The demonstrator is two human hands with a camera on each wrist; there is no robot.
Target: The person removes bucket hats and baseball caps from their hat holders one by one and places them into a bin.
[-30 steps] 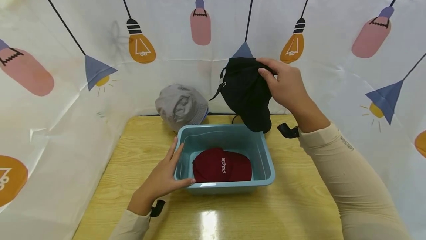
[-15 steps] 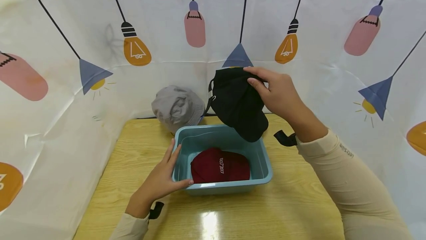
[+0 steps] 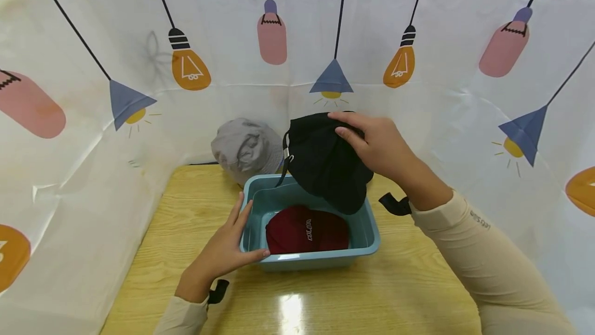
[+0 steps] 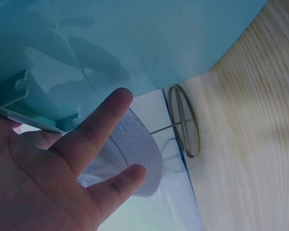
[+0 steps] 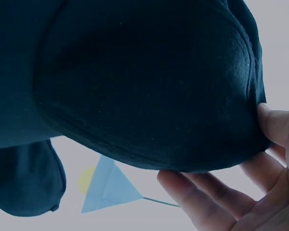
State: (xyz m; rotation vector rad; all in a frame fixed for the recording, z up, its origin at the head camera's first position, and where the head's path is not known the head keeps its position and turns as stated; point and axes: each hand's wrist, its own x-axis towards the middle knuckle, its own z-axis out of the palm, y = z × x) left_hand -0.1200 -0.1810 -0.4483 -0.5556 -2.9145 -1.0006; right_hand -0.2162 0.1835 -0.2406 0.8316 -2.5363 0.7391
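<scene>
Blk cap [image 3: 321,162], wd-grain tbl [image 3: 395,288], lamp-print bkdrp [image 3: 232,56].

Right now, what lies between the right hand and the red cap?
In the head view, the black cap, held by the right hand, fills the stretch toward the red cap.

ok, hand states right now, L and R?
Left hand: open, touching the blue bin at its near-left corner.
Right hand: closed, holding the black cap.
</scene>
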